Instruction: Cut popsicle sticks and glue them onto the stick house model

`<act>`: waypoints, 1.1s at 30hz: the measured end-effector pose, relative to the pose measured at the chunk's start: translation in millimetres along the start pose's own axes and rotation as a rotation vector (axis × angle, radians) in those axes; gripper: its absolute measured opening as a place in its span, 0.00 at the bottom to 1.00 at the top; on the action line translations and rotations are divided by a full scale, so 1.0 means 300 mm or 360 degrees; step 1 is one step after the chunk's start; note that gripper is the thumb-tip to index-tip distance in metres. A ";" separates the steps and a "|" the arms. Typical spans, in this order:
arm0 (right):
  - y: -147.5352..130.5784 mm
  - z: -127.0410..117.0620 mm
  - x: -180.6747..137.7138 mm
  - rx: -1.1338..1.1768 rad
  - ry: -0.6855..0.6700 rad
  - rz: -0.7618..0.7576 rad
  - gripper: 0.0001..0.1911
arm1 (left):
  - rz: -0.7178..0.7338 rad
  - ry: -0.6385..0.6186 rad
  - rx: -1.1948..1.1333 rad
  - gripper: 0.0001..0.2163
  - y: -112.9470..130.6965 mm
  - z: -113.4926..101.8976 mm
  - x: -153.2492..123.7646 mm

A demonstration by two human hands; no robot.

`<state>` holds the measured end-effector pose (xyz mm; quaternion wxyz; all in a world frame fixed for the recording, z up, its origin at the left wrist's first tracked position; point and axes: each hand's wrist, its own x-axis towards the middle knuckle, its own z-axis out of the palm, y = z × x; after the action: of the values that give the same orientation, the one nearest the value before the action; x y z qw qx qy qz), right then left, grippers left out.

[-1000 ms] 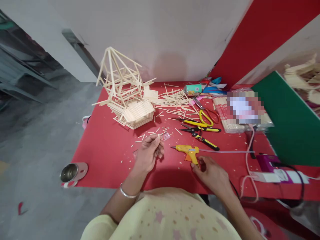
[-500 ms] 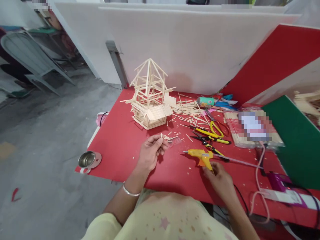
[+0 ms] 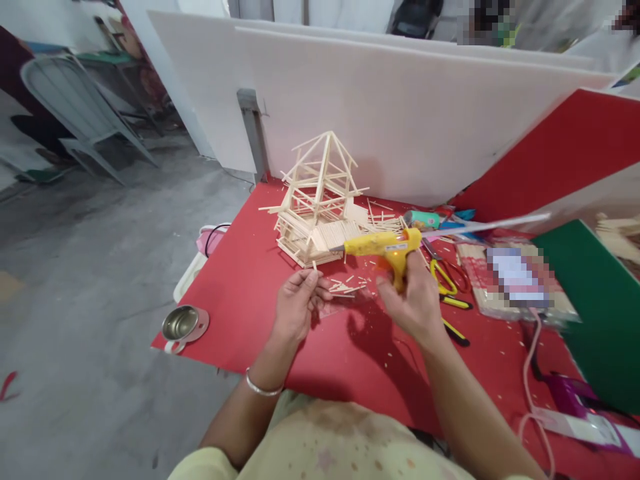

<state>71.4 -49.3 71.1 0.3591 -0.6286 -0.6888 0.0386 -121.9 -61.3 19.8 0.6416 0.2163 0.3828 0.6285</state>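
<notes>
My right hand (image 3: pixel 414 300) is closed round the grip of a yellow glue gun (image 3: pixel 380 244), held up above the red table (image 3: pixel 240 293) with its nozzle pointing left. A glue stick juts out of the gun's back to the right. My left hand (image 3: pixel 297 303) pinches a short wooden stick (image 3: pixel 315 266) between thumb and fingers, just below and left of the nozzle. Behind both hands stands a small house built of wooden sticks (image 3: pixel 320 200).
Loose sticks (image 3: pixel 345 288) lie scattered near the house. Yellow-handled scissors and pliers (image 3: pixel 445 287), a packet of sticks (image 3: pixel 515 283) and a green board (image 3: pixel 595 300) lie to the right. A steel cup (image 3: pixel 180 323) sits at the table's left corner. A white partition (image 3: pixel 400 113) backs the table.
My right hand has picked the glue gun up off the table and raised it toward the stick in my left hand. The view has tilted upward.
</notes>
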 end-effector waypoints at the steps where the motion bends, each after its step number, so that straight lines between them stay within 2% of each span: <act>1: -0.021 0.018 0.031 -0.0107 0.0055 -0.0061 0.16 | 0.0024 0.0020 0.0006 0.16 0.004 -0.001 0.006; 4: -0.057 0.075 0.094 -0.0452 0.0232 -0.0160 0.21 | 0.0069 0.0072 0.0026 0.16 0.012 -0.003 0.025; 6: -0.058 0.107 0.115 -0.0597 0.0305 -0.0237 0.21 | 0.0073 0.0092 0.0036 0.15 0.012 -0.004 0.037; 11: -0.039 0.140 0.134 -0.0767 0.0315 -0.0366 0.21 | 0.0036 0.0105 0.0038 0.14 0.001 -0.007 0.058; 33: -0.040 0.140 0.135 -0.0776 0.0179 -0.0389 0.20 | 0.0014 0.0160 0.0029 0.13 -0.004 -0.011 0.066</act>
<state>40.6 1.1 64.2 0.2369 -0.6098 -0.7275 -0.2069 -125.4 -42.8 12.6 0.6168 0.1920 0.4193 0.6378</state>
